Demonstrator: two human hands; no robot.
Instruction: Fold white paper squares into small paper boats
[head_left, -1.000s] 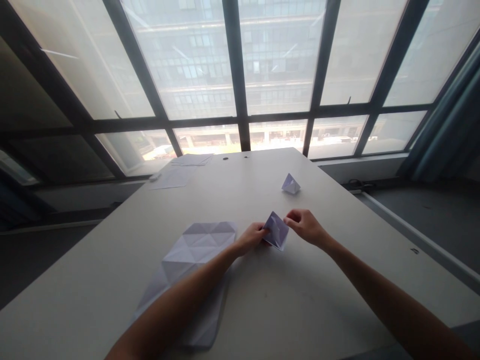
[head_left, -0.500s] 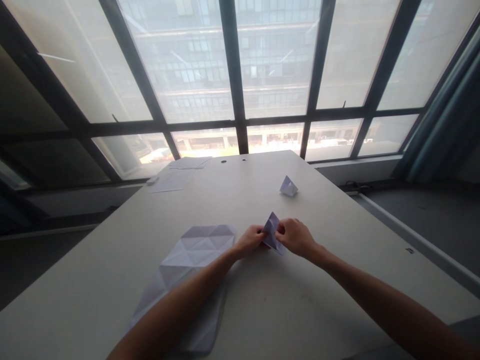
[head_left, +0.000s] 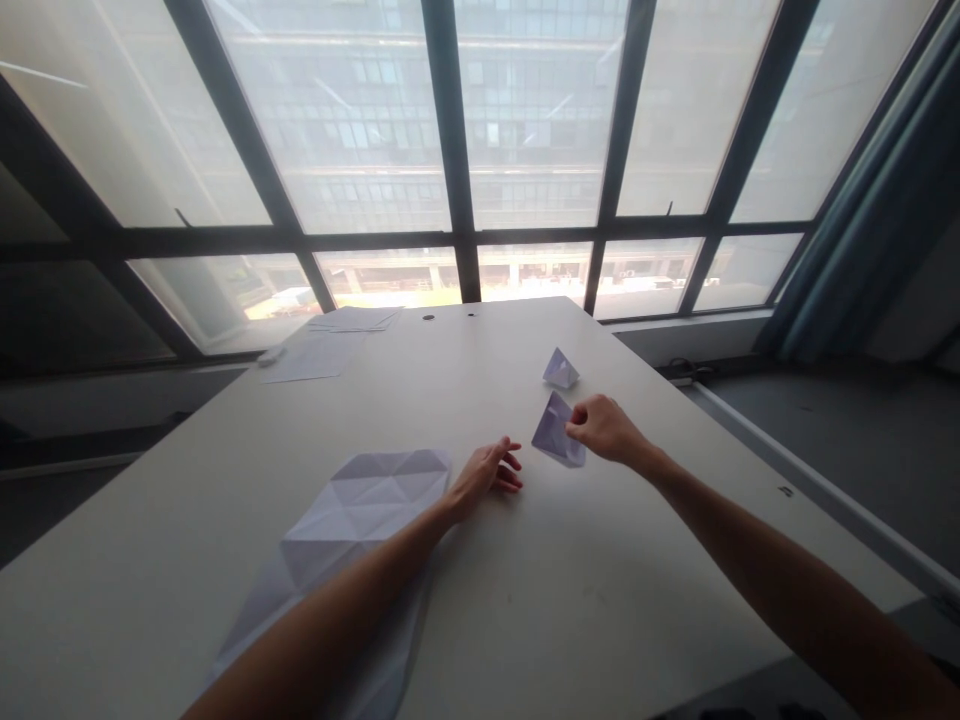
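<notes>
Pinched in my right hand point(head_left: 606, 428) is a folded paper pyramid point(head_left: 553, 432), held by its right side just above the table. My left hand point(head_left: 491, 472) rests apart from it, fingers spread and holding nothing. A second folded paper pyramid point(head_left: 561, 369) stands on the table a little beyond the held one. Under and beside my left forearm lies a large creased sheet of paper point(head_left: 367, 500) with a pattern of triangular folds; the forearm hides part of it.
Flat white papers point(head_left: 311, 355) lie at the far left of the white table point(head_left: 480, 620), with a small white object point(head_left: 270, 356) beside them. Two small dark round spots sit near the far edge. Large windows stand behind, and a blue curtain point(head_left: 847, 220) hangs at the right.
My left hand has let go of the folded paper pyramid and its fingers have opened. My right hand has carried the pyramid up and forward, nearer the standing one. The view has shifted slightly.
</notes>
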